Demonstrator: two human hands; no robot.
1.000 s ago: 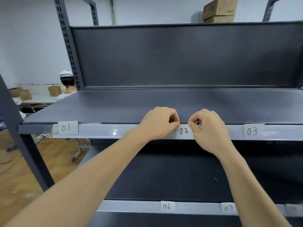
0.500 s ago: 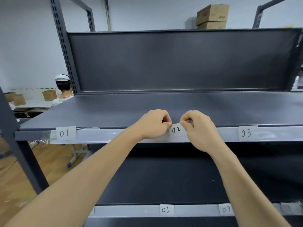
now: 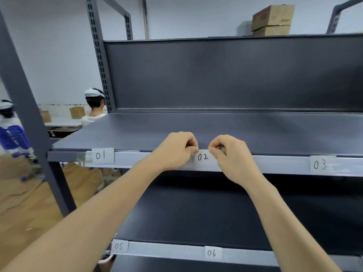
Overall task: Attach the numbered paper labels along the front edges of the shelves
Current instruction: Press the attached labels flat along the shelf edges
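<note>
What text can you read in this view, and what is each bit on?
"01": 01 label, upper shelf edge.
"02": 02 label, same edge, pinched by left hand and right hand.
"03": 03 label, same edge.
"05": 05 label, lower shelf edge.
"06": 06 label, same edge.
Print on cardboard boxes: too blurred to read.

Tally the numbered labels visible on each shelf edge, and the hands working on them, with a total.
Labels on upper shelf edge: 3 (label 01, label 02, label 03)
Labels on lower shelf edge: 2 (label 05, label 06)
Hands on label 02: 2 (left hand, right hand)
Total: 7
</note>
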